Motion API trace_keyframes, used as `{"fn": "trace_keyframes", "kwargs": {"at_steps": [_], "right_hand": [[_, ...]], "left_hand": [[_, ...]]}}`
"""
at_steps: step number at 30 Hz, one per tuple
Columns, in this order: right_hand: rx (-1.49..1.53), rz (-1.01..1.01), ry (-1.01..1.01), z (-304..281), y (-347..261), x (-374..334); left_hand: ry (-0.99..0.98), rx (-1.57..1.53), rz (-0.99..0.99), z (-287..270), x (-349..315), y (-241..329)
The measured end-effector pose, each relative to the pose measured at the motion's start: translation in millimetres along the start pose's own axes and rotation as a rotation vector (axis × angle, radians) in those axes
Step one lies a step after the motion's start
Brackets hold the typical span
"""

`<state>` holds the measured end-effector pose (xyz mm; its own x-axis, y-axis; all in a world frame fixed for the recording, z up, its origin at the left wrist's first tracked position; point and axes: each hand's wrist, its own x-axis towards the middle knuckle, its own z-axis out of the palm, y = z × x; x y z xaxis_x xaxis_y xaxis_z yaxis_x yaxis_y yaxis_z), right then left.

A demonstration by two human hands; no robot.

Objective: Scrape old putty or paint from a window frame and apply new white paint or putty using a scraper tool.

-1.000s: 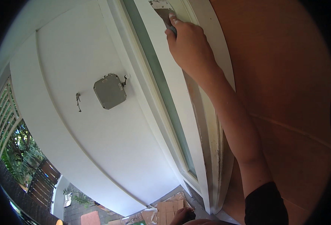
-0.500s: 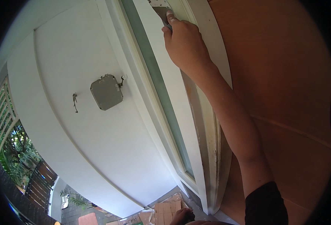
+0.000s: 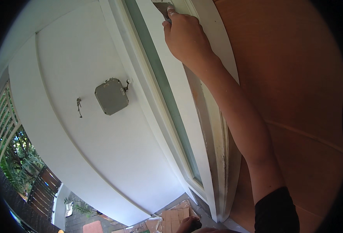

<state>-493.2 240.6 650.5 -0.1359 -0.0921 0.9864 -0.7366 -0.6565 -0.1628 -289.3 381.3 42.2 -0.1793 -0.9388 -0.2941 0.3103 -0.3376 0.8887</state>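
Note:
Near the top edge, my right hand [image 3: 188, 37] is closed around a putty knife [image 3: 163, 6], its thumb and a finger against the flat grey blade. White smears mark the fingertips. The blade lies at the upper part of a white wooden frame [image 3: 179, 83], where the surface looks patchy; its working edge is partly cut off by the picture. Low in the middle, what seems to be my left hand [image 3: 187, 224] shows beside something dark, cut by the lower edge. Its fingers cannot be made out.
Left of the frame runs a narrow greenish pane [image 3: 160, 75]. A grey box [image 3: 112, 96] is fixed to the white wall [image 3: 86, 143], near a short dangling wire [image 3: 79, 107]. Brown panelling [image 3: 288, 70] stands at right. Cardboard [image 3: 171, 220] and a pinkish mat [image 3: 92, 227] lie below.
My right hand and the putty knife have shifted slightly up and to the left along the frame. The grip is unchanged.

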Motion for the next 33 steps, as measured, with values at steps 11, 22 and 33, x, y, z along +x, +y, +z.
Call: {"fn": "trace_keyframes", "kwargs": {"at_steps": [11, 22, 33], "right_hand": [[-0.032, -0.02, 0.013, 6, 8, 5], [0.016, -0.015, 0.003, -1, 0, 16], [0.097, -0.094, 0.149, -2, 10, 33]], "left_hand": [[-0.023, 0.858, 0.738, 13, 1, 7], [-0.019, 0.575, 0.502, -5, -1, -5], [-0.028, 0.271, 0.279, -25, 4, -24]]}}
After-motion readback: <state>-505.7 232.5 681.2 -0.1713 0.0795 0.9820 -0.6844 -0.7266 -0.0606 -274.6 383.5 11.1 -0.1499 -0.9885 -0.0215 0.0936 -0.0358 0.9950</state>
